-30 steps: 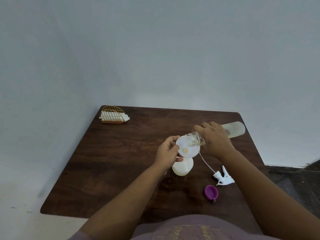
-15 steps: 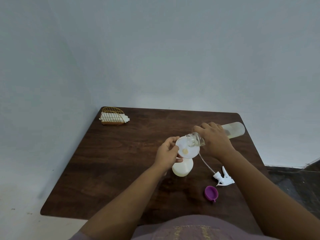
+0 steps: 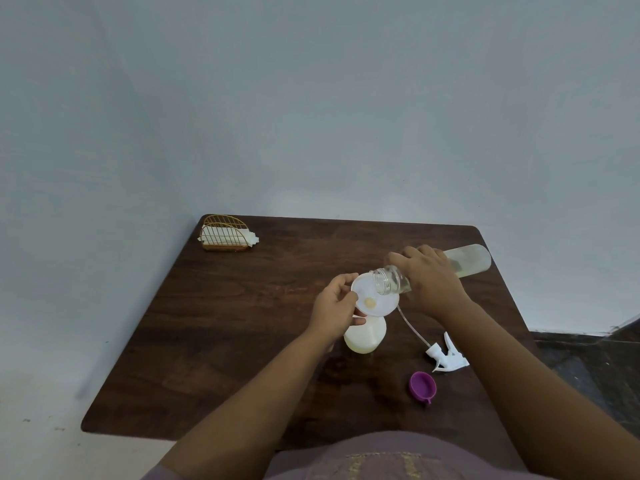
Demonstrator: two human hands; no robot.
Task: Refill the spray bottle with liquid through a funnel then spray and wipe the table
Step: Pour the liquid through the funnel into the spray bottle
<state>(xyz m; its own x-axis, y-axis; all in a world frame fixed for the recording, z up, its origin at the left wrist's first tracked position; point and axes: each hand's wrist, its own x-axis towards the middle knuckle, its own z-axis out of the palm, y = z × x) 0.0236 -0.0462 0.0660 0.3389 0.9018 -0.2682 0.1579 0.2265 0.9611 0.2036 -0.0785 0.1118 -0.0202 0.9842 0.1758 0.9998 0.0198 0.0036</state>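
A white spray bottle (image 3: 365, 336) stands uncapped on the dark wooden table (image 3: 242, 323), with a translucent white funnel (image 3: 370, 299) set in its neck. My left hand (image 3: 334, 308) grips the funnel's left rim. My right hand (image 3: 431, 275) holds a clear refill bottle (image 3: 467, 259) tipped nearly flat, its open mouth over the funnel. Yellowish liquid shows at the funnel's hole. The white trigger sprayer head (image 3: 446, 355) with its dip tube lies on the table to the right.
A purple cap (image 3: 422, 385) lies near the front right of the table. A gold wire napkin holder (image 3: 227, 233) with white napkins stands at the far left corner. Pale walls close in behind and to the left; dark floor shows at right.
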